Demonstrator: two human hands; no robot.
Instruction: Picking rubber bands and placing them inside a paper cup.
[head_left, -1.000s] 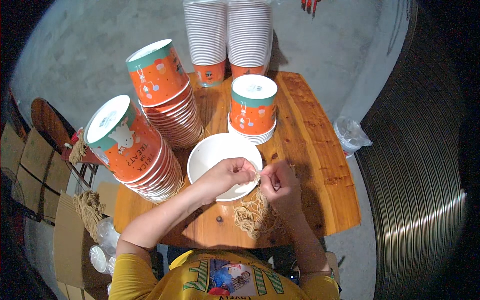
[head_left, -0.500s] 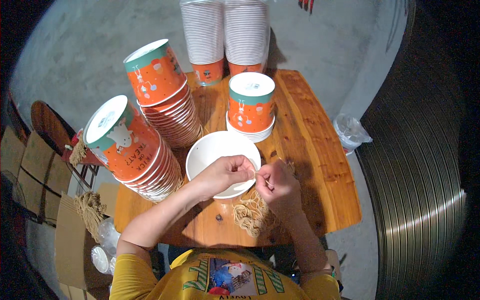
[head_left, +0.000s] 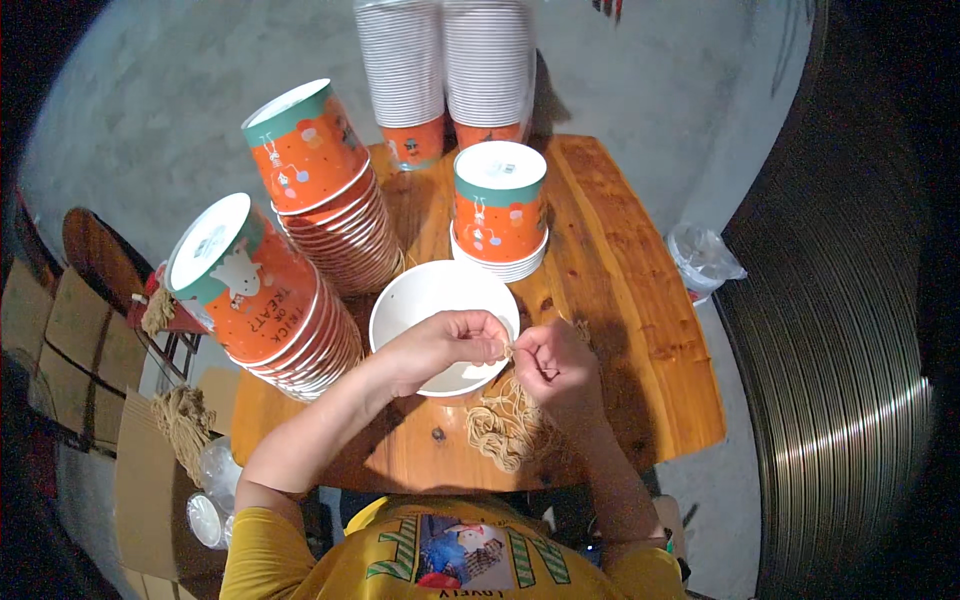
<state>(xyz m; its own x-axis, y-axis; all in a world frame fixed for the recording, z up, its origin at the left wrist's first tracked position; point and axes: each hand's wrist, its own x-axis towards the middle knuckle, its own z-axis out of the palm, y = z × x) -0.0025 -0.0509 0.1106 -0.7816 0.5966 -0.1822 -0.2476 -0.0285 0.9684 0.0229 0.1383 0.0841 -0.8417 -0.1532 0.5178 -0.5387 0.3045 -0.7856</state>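
A white paper bucket (head_left: 428, 287) stands mouth up near the middle of the table, its inside facing me. At its right rim my left hand (head_left: 462, 338) pinches a bit of tan cord (head_left: 508, 352). My right hand (head_left: 556, 364) is closed on the same cord, its fingertips almost touching the left ones. Where the cord passes the rim is hidden by my fingers. Just below my right hand lies a loose tangle of tan cord (head_left: 500, 430) on the wood.
Tilted stacks of upturned orange buckets (head_left: 262, 290) (head_left: 315, 160) fill the table's left side. A shorter bucket stack (head_left: 500, 215) stands behind the white bucket. Tall wrapped stacks (head_left: 402, 70) rise at the back. A cord bundle (head_left: 182, 425) hangs by a cardboard box (head_left: 150, 490) at lower left.
Both hands stay at the bucket's right rim. The cord end that stuck out of my right hand no longer shows, and its fingers have drawn in slightly.
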